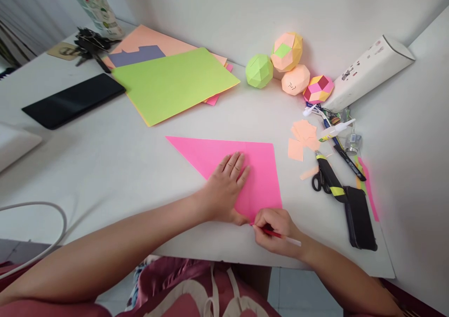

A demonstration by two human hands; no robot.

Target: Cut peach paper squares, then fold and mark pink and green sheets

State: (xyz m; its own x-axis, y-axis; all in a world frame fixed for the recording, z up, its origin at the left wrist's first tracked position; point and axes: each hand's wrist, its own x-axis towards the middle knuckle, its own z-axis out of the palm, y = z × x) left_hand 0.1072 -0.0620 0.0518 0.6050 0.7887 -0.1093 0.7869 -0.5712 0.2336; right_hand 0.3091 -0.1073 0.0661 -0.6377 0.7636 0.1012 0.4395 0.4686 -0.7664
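pink paper sheet [261, 181], flat on the white table [122, 162] near its front edge, tapering to a point at the left. i judge the work on it to be partway: the outline is there, a slim red pen [275, 234] meets the near edge, but i cannot make out a finished mark. left hand [224, 190]: open, palm down on the sheet, fingers extended away from the body, thumb reaching towards the pen tip. right hand [277, 221]: curled, gripping the pen low at the near edge. rightward i see peach scraps [304, 132] and an unheld black-and-yellow tool [328, 174]; farther back, 4 paper balls [295, 79] look complete, and a green sheet [178, 83] lies to their left.
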